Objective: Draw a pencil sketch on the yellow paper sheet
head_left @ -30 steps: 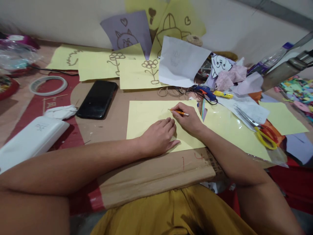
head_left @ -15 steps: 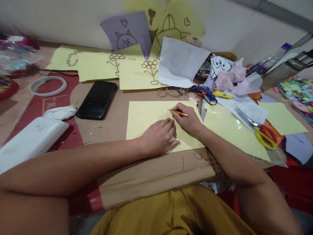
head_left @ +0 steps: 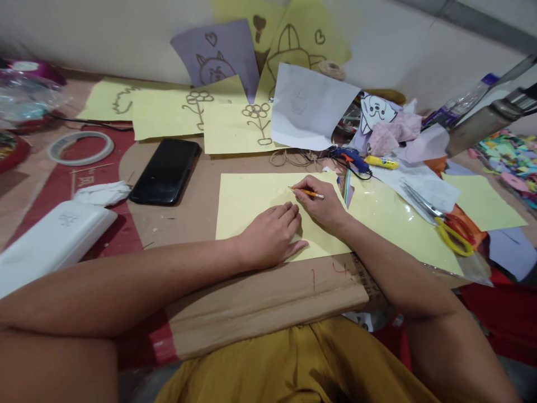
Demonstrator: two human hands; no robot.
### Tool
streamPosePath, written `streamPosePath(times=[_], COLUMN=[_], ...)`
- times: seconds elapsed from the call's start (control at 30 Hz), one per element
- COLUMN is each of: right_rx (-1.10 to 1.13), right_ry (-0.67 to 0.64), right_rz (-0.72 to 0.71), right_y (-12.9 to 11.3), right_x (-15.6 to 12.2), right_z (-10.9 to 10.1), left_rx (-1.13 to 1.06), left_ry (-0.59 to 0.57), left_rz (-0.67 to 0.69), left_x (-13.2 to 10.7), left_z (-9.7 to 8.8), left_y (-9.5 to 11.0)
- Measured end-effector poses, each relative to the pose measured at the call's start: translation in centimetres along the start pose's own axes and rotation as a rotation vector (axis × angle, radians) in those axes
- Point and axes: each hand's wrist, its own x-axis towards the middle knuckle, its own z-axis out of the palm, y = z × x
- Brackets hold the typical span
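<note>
A sheet of pale yellow paper [head_left: 247, 198] lies on the brown cardboard in front of me. My right hand [head_left: 321, 204] pinches an orange pencil [head_left: 310, 193], whose tip meets the sheet near its upper middle. Faint pencil marks show just left of the tip. My left hand [head_left: 271, 235] rests flat on the lower part of the same sheet, fingers stretched out toward the right hand and thumb apart. It holds nothing.
Left of the sheet are a black phone [head_left: 165, 170], a white power bank [head_left: 54, 238] and a tape roll [head_left: 80, 148]. Flower drawings [head_left: 235, 129] stand behind. To the right lie a blue glue gun [head_left: 354, 160], a yellow marker-like tube [head_left: 381, 162] and scissors [head_left: 453, 235].
Both hands stay in nearly the same place, and the pencil is still on the paper. The faint line beside its tip looks slightly longer and more curved. The view has shifted a little.
</note>
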Motion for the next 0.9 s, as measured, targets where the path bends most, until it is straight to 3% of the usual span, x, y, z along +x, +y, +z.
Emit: streamPosePath(times=[0.9], right_rx=[0.003], right_ry=[-0.017], right_rz=[0.011], right_y=[-0.42], right_x=[-0.05], right_z=[-0.07], left_rx=[0.018], left_ry=[-0.008], left_rz=[0.001], left_x=[-0.07], left_z=[-0.06], left_y=[0.12])
